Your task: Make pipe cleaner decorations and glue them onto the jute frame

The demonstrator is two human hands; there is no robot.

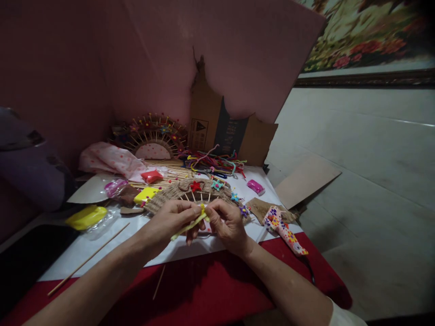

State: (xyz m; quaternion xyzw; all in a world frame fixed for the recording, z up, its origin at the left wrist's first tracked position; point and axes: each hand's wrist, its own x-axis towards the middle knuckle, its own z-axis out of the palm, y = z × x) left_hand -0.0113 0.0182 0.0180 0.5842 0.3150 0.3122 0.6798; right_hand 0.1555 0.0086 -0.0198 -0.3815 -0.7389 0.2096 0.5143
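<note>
Between my two hands, in front of the fan-shaped craft, is a yellow pipe cleaner (190, 226) with a small bent bunch at its upper end. My left hand (180, 217) pinches it from the left, and one pale length hangs down across those fingers. Thumb and fingertips of my right hand (226, 222) close on the bunched end from the right. Just behind them lies the arched craft (170, 192), wrapped in twine with short sticks along its inner curve. A red pipe-cleaner flower (195, 186) and a light blue one (217, 184) sit on its arch.
A glue gun (283, 228) with a floral cover lies at right. Colourful pipe cleaners (220, 160) are heaped behind, before torn cardboard (217, 120). A yellow clay pack (86, 218) and a thin stick (90, 258) lie at left. Another decorated arch (154, 136) stands at the back.
</note>
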